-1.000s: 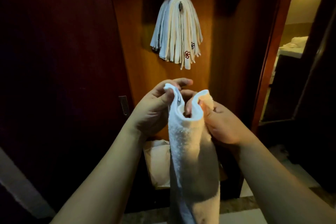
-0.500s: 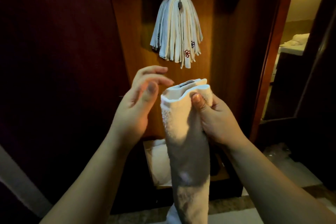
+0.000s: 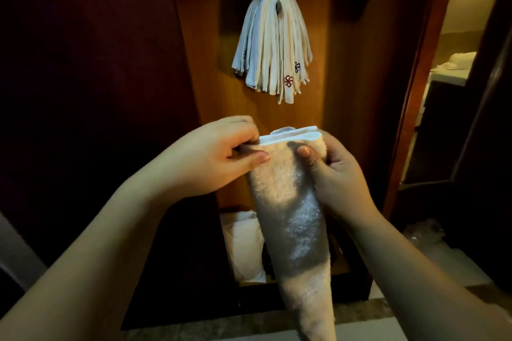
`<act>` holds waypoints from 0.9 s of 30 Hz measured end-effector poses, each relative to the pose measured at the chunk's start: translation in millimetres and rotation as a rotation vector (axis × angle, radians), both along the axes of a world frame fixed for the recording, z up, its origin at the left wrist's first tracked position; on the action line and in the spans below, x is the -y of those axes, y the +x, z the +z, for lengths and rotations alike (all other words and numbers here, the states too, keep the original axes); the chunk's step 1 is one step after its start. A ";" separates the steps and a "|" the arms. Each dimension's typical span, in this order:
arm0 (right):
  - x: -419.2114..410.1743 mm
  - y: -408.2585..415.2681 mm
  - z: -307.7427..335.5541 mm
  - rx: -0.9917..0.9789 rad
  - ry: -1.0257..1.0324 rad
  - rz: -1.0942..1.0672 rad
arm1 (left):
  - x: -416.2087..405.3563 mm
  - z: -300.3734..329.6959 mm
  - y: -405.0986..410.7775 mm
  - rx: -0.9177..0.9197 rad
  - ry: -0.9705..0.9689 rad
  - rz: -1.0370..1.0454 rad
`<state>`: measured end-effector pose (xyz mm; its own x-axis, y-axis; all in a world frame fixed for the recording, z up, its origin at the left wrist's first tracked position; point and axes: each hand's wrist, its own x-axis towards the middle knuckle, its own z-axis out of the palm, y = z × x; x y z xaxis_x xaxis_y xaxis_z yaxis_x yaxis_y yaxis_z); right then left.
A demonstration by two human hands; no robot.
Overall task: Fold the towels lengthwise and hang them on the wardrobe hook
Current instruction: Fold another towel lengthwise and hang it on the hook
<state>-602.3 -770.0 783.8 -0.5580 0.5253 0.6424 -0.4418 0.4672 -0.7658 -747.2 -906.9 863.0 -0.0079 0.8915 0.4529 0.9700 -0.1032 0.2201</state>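
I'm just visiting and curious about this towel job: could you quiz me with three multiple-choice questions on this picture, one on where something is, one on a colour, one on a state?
1. Where is the bundle of hung towels?
A. draped over the hook on the wooden panel, above the hands
B. on the floor
C. over the person's arm

2. What colour is the emblem on one hung towel?
A. green
B. red
C. yellow

3. How is the folded towel held?
A. lying loose, untouched
B. by the right hand only
C. by both hands at its top edge

Answers: 1 A, the strips hang down both sides of the hook. 2 B, the swirl stitching is red. 3 C, the left hand and right hand each pinch the top.
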 end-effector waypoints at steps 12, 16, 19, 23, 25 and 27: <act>-16.9 -0.5 1.2 0.081 -0.201 0.117 | -11.9 -20.4 2.0 0.705 0.178 -0.065; -8.1 -8.8 5.3 -0.027 -0.181 0.134 | -23.0 -42.6 4.8 1.285 0.112 -0.164; -9.3 -12.6 6.4 -0.030 -0.194 0.060 | -26.6 -47.0 5.9 1.317 0.097 -0.091; -21.2 -10.6 -5.0 0.020 -0.297 0.165 | -32.5 -37.4 -0.2 1.292 0.134 -0.113; -28.3 -6.6 -17.7 0.108 -0.423 0.290 | -37.1 -33.0 -6.6 1.361 0.153 -0.149; -34.8 -4.6 -32.7 0.223 -0.477 0.365 | -40.4 -28.5 -14.5 1.428 0.171 -0.230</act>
<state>-606.9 -735.2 751.0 -0.8484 0.4753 0.2331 -0.3142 -0.0978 -0.9443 -761.7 -866.5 834.5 -0.4006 0.8722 0.2808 -0.1013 -0.3467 0.9325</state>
